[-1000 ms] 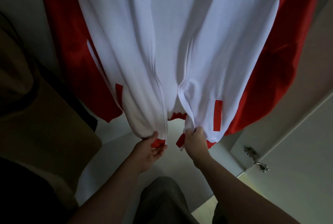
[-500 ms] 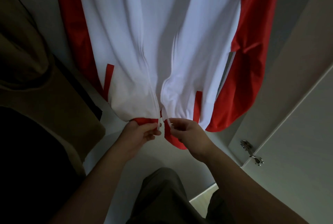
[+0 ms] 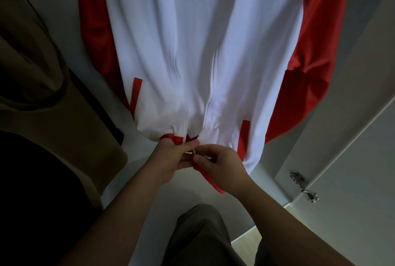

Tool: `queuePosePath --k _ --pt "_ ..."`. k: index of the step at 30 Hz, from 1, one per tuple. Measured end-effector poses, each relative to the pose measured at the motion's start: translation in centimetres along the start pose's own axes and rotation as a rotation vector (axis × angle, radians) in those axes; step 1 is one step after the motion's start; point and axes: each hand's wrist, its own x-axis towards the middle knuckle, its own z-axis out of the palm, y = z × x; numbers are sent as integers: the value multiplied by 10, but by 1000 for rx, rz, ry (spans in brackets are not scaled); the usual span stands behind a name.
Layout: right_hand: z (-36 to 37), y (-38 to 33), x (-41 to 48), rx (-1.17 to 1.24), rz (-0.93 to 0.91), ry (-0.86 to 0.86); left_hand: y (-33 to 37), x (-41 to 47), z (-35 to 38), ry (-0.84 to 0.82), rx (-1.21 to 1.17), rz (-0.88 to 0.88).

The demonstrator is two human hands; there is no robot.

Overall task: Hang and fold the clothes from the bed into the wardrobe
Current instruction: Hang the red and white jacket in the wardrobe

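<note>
Hung high inside the wardrobe [image 3: 350, 86], front toward the camera: jacket [image 3: 171, 51], white body, red sleeves [image 3: 316, 62] down either side. Unzipped, with the two edges of the zip [image 3: 211, 86] drawn close together at the bottom. Pinched in the curled left hand [image 3: 171, 162]: the red hem [image 3: 172, 136] of one front panel, right at the zip edge. Nipped between thumb and forefinger of the right hand [image 3: 222, 168], curled likewise: the foot of the zip on the other panel (a small glint of metal at the fingertips, too small to make out), with that panel's red band trailing under the palm. Fingertips of both hands touching. Left of the jacket, a brown garment [image 3: 32, 62], and below it dark cloth [image 3: 32, 180]. On the right, the door [image 3: 363, 191] with a metal hinge [image 3: 304, 186]. At the bottom edge, grey trousers [image 3: 203, 240].
</note>
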Motion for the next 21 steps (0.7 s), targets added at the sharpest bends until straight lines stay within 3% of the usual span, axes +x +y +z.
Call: queuePosePath --k 8,17,21 --pt "14 2 7 -245 137 98 2 11 2 85 -78 -74" --pt "8 5 7 -400 18 -26 2 17 7 161 -8 -51" --pt "5 5 6 -422 -14 30 0 18 9 169 -46 -22"
